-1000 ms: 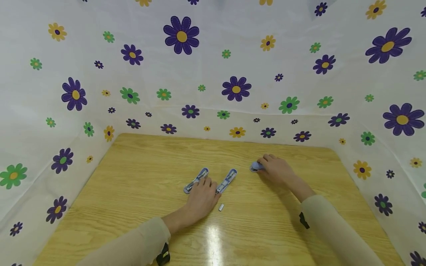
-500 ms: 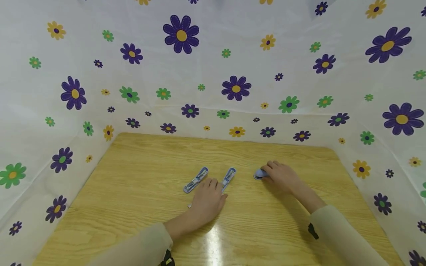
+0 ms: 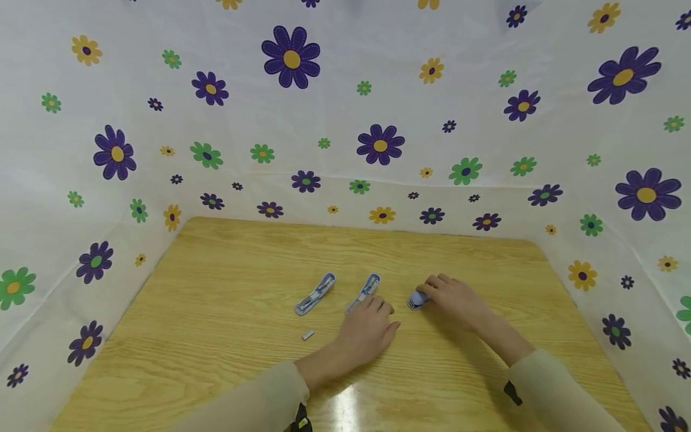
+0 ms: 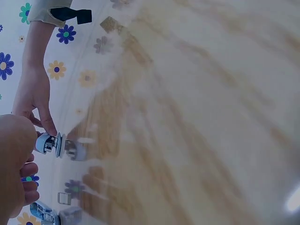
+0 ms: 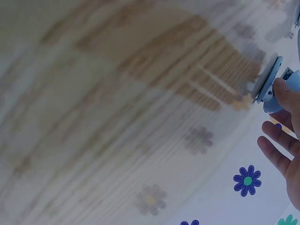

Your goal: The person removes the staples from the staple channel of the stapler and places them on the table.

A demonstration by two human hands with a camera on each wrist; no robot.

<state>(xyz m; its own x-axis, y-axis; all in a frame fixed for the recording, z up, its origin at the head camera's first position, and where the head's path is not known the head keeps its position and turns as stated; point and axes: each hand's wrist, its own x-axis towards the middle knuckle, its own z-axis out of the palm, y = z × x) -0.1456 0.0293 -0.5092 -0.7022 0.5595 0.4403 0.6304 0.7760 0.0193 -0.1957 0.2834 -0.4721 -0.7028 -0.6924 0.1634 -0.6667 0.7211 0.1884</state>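
On the wooden table [image 3: 243,258] a pale-blue stapler [image 3: 417,299] is gripped by my right hand [image 3: 456,300], thumb against it in the right wrist view, its other fingers spread. To the left, my left hand [image 3: 367,330] reaches over the near end of a second stapler [image 3: 367,288], fingers loosely bent. Nothing shows between those fingers in the left wrist view. A third stapler [image 3: 315,294] lies farther left, slanted, its metal parts facing up. Nearer the front is a small silver strip of staples [image 3: 308,334], left of my left hand.
White cloth walls [image 3: 324,108] printed with flowers rise along the back and both sides of the table. Both sleeves carry dark wrist straps [image 3: 302,420], and a bright light reflection [image 3: 345,408] shows near the front.
My left hand has slid right, uncovering the leftmost stapler. The silver strip shows left of it, where one showed right before. The right hand has brought its stapler nearer.
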